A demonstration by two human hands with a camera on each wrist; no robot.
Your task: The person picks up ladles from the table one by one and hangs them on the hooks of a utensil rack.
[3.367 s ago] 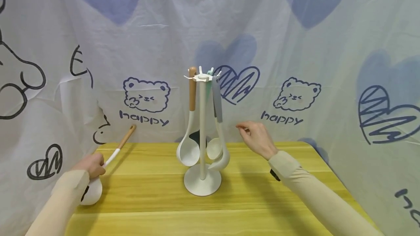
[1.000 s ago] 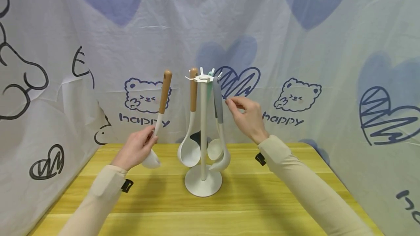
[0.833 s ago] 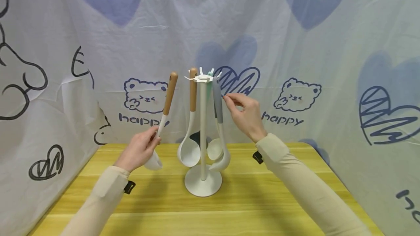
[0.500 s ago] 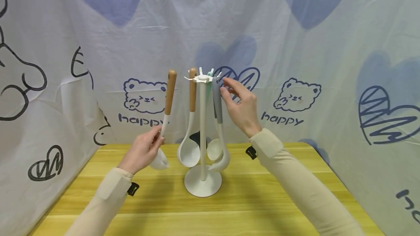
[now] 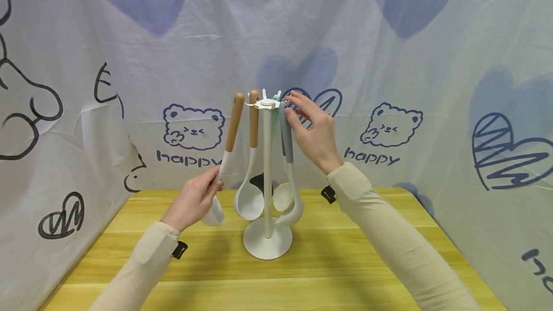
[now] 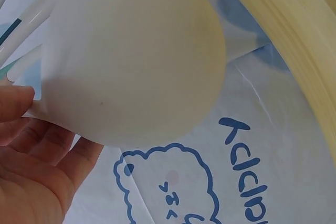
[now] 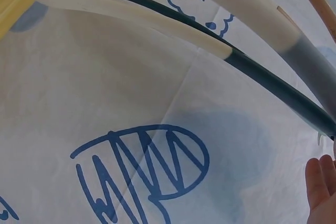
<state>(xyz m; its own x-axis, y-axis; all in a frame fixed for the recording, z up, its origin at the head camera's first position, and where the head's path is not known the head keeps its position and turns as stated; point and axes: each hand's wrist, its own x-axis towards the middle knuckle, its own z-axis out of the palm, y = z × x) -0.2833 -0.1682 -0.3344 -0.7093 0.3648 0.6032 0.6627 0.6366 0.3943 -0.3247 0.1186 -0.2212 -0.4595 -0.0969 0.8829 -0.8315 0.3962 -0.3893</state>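
Note:
My left hand [image 5: 194, 200] pinches the white neck of a ladle with a wooden handle [image 5: 234, 121]. The ladle tilts slightly, its bowl [image 6: 136, 61] hanging below the fingers. Just to its right stands a white utensil rack [image 5: 267, 172], its ring of hooks close to the handle's top. My right hand [image 5: 315, 131] is at the rack's right side, with thumb and index fingertips apart beside a hook and the top of a grey-handled ladle [image 5: 286, 133]. In the right wrist view only straight fingers [image 7: 320, 184] show at the edge; the thumb and index are hidden.
Another wooden-handled ladle [image 5: 254, 124] hangs on the rack's left. Behind hang a mint-handled utensil [image 5: 275, 121], a black utensil head [image 5: 258, 181] and a small pale bowl [image 5: 282, 197]. The round base [image 5: 268, 248] stands on a wooden table [image 5: 302, 284]; printed cloth [image 5: 216, 66] surrounds it.
My left hand has lifted the ladle from the table's left side and brought it rightward to the rack, upright. My right hand has risen leftward to the hooks. The hung utensils stay put.

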